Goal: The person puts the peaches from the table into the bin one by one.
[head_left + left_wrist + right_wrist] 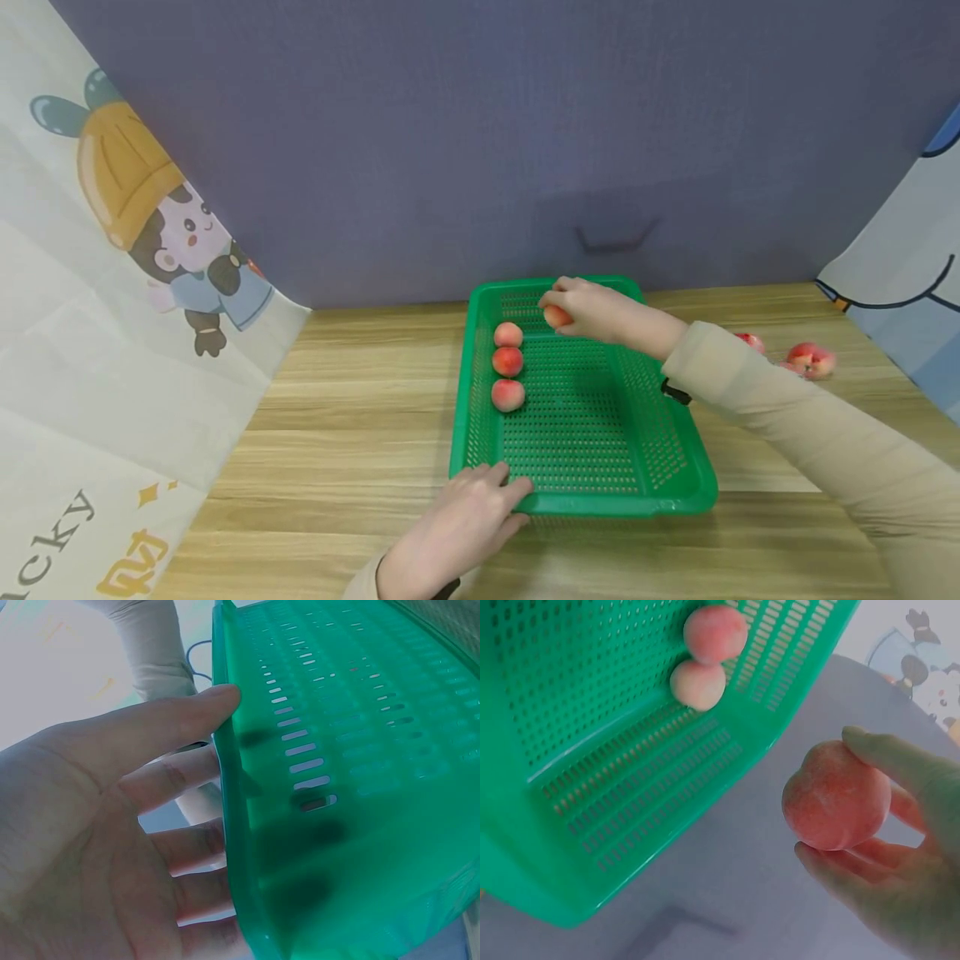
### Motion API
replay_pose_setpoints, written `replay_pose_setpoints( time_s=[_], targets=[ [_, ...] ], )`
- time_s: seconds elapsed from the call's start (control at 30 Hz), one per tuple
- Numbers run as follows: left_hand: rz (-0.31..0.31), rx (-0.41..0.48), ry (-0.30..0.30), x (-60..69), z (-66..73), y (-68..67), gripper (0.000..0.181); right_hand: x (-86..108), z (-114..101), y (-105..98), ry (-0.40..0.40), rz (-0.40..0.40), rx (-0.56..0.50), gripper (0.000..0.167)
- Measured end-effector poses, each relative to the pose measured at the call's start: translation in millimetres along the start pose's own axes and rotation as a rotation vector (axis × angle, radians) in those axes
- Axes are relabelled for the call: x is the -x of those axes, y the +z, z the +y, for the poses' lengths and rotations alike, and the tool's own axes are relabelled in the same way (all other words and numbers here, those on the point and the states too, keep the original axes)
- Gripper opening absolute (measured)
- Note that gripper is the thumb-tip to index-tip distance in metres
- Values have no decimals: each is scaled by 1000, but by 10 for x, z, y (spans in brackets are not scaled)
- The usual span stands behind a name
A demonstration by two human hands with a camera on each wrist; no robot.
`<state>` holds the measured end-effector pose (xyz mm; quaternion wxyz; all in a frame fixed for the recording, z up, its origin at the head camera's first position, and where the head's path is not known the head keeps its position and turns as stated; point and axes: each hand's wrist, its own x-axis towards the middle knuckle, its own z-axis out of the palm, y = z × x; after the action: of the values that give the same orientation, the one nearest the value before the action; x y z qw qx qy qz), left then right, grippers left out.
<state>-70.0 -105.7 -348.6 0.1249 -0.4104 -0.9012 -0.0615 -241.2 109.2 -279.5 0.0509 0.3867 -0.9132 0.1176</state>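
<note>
A green perforated basket [585,503] stands on the wooden table. Three peaches [507,362] form a column along its left side; two peaches [715,634] show in the right wrist view. My right hand [600,312] holds another peach [557,316] between thumb and fingers over the basket's far part; that peach [835,796] is seen beside the rim in the right wrist view. My left hand [461,521] grips the near left rim, and in the left wrist view its thumb [217,701] lies over the rim [234,795] with the fingers on the outer side.
More peaches [810,360] lie on the table to the right of the basket, partly behind my right sleeve [787,408]. A dark blue-grey panel [480,150] rises behind the basket. A printed white sheet [90,358] covers the left side, and another stands at the right.
</note>
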Motion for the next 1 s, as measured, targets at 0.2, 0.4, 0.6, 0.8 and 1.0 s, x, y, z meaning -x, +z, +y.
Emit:
replay_pose_setpoints(
  time_s=[0.2, 0.4, 0.6, 0.8, 1.0],
  targets=[
    [-10, 5, -1, -8, 3, -11, 20, 9, -125, 92, -62, 12, 12, 36],
    [-19, 9, -4, -8, 2, -18, 19, 9, -245, 172, -107, 23, 11, 30],
    [-38, 10, -12, -6, 2, -16, 19, -28, -339, 270, -195, 68, 44, 27],
    [-11, -1, 2, -5, -3, -11, 19, -45, -439, 354, -234, 53, 51, 28],
    [7, -7, 11, -3, -11, -5, 20, -39, -525, 440, -268, 1, 36, 25]
  ],
)
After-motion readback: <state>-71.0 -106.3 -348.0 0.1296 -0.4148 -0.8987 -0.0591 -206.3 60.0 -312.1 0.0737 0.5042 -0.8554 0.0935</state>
